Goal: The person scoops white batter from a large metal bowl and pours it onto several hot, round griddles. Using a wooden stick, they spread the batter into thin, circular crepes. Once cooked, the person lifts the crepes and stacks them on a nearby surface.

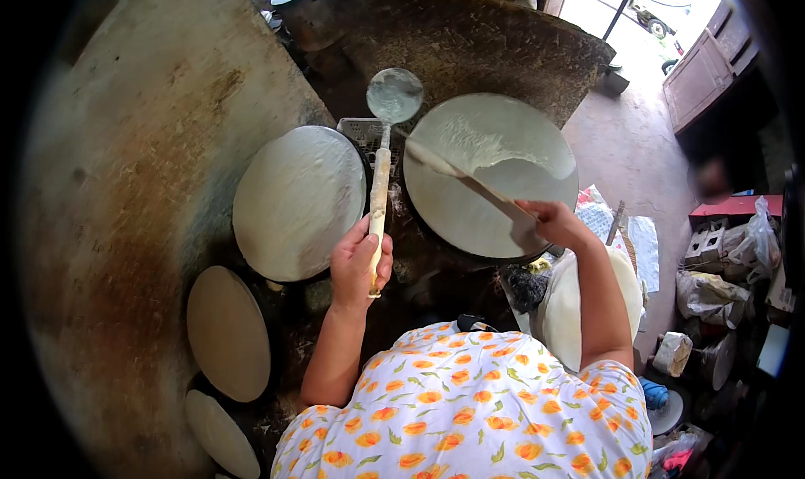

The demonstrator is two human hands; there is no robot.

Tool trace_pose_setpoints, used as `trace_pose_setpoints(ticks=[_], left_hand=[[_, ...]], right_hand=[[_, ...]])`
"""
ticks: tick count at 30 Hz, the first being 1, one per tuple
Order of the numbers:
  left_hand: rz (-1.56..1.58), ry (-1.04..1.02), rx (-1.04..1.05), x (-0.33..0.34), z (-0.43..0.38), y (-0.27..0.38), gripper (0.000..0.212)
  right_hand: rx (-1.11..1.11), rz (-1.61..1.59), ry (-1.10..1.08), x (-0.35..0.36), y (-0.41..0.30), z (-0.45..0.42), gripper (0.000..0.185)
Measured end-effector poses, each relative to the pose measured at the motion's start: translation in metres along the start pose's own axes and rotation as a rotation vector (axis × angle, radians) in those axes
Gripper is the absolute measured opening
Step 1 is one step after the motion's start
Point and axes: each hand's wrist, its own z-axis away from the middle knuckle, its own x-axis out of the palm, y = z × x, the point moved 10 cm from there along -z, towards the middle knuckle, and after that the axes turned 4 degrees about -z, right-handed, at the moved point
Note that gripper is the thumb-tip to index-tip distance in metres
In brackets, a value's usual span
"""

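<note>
My left hand (pixel 361 262) grips the pale handle of a ladle (pixel 394 96), whose round bowl points away from me above a perforated rack (pixel 363 128). In my right hand (pixel 555 222) is a flat wooden spreader (pixel 468 178), its blade lying over the right round griddle (pixel 449 224). Wet white batter (pixel 497 133) covers the far part of that griddle, while its near part shows a thin, smooth layer. Left of the ladle sits another round griddle carrying a whitish flatbread sheet (pixel 299 202). Two more round griddles (pixel 227 334) (pixel 221 435) stand nearer me along the left wall.
A stack of pale round flatbreads (pixel 585 303) lies by my right forearm, beside a dark scrubbing wad (pixel 527 285). A stained wall (pixel 151 183) rises at the left. Bags and boxes (pixel 717 296) crowd the floor at the right. An open doorway (pixel 648 20) lies beyond.
</note>
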Motion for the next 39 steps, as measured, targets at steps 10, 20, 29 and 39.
trace_pose_setpoints(ticks=[10, 20, 29, 39], left_hand=[[0.032, 0.041, 0.008, 0.006, 0.016, -0.004, 0.041], [-0.016, 0.029, 0.028, 0.014, 0.033, -0.012, 0.043], [-0.014, 0.074, 0.017, 0.018, 0.056, -0.017, 0.04], [-0.014, -0.016, -0.02, 0.018, 0.069, -0.02, 0.041]], right_hand=[[-0.116, -0.005, 0.15, -0.018, -0.006, 0.002, 0.058], [0.006, -0.019, 0.054, -0.019, 0.014, 0.036, 0.058], [0.164, 0.093, -0.186, -0.04, 0.06, 0.087, 0.057], [0.154, 0.135, 0.011, 0.011, 0.048, 0.115, 0.055]])
